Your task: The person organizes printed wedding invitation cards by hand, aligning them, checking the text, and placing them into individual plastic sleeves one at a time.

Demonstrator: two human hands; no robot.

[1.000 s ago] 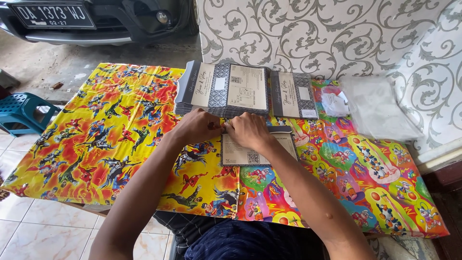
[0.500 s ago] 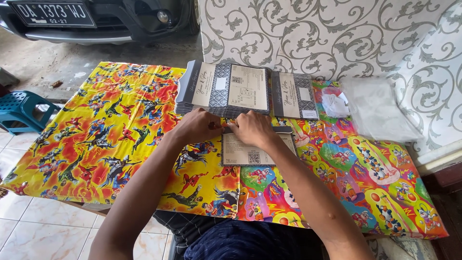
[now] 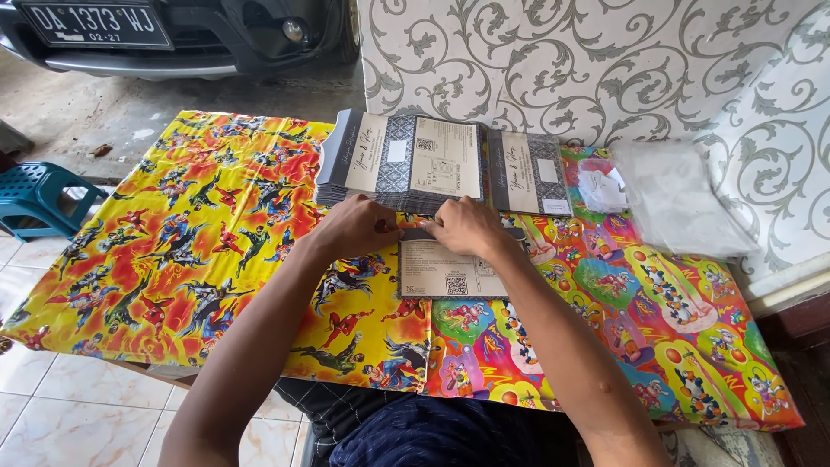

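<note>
1 table (image 3: 207, 251) under bright cartoon-print cloth fills my view. A fanned stack of grey and cream cards (image 3: 406, 164) lies at its far edge. Just in front, 1 cream card (image 3: 450, 270) lies flat; my left hand (image 3: 359, 227) and right hand (image 3: 465, 227) curl narrow, pinching its top edge. I judge uneven pressure could crease it.

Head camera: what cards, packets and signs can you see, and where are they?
Card: under both hands, cream rectangle, dark edge.
Card stack: behind the hands, cream and grey patterned.
Second stack: to its right, same colours.
Clear plastic bags: far right.
Car number plate: top left, black rectangle.
</note>
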